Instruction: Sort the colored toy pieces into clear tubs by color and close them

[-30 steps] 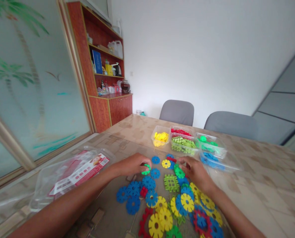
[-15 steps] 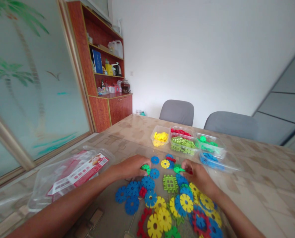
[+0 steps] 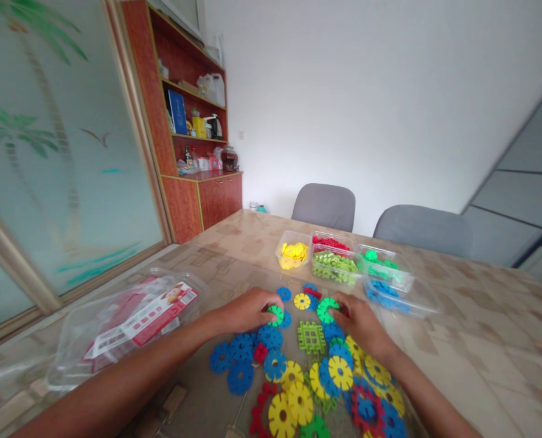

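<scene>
My left hand [image 3: 247,309] is closed on a small green gear piece [image 3: 277,315] at its fingertips, just above the table. My right hand [image 3: 361,322] pinches a larger green ring-shaped gear [image 3: 326,309], lifted on edge and facing the left hand. The two green pieces are a short gap apart. Under and in front of both hands lies a spread of flat plastic gears: blue ones [image 3: 242,348], yellow ones [image 3: 292,409], a light green square grid piece [image 3: 312,337] and red ones [image 3: 258,412].
Several clear tubs stand behind the hands, holding yellow [image 3: 292,253], light green [image 3: 336,267], red [image 3: 329,242], green [image 3: 382,265] and blue [image 3: 389,291] pieces. A clear plastic case with a red label [image 3: 134,321] lies at left. Two grey chairs [image 3: 324,205] and a wooden cabinet [image 3: 193,152] stand beyond the table.
My right hand has picked up the green ring gear and raised it on edge. My left hand drew its small green piece slightly right, toward the other hand.
</scene>
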